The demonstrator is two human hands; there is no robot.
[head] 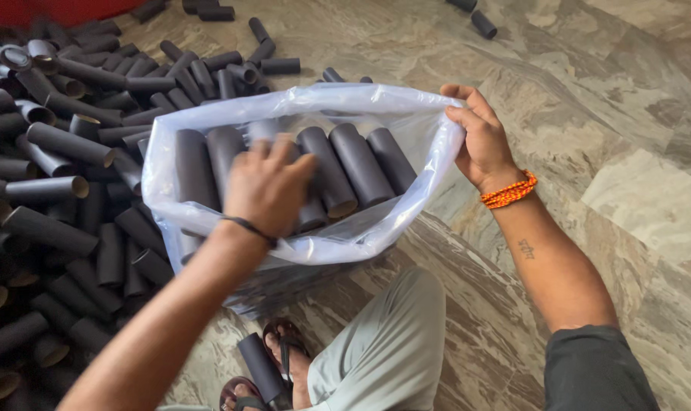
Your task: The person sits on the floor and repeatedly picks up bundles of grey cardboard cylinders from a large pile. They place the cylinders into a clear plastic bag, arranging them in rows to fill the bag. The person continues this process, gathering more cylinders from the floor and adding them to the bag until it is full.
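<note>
While hands (pixel 265 190) fill bag (pixel 406 114), marble floor (pixel 589 91), dark tubes (pixel 64 144) heaped

A: Bag (pixel 406 125) colour?

B: Clear plastic w/ a bluish-white sheen. Tubes (pixel 345 164) inside dark grey, near charcoal; same for the pile (pixel 64 175) by the floor's left edge, some w/ tan inner rims.

A: Floor (pixel 589 99)?

B: Marble, beige-grey w/ brown veins. Right hand (pixel 482 141) has an orange braided wristband (pixel 509 192); left hand (pixel 268 186) a thin black one. Red patch, top-left corner.
</note>
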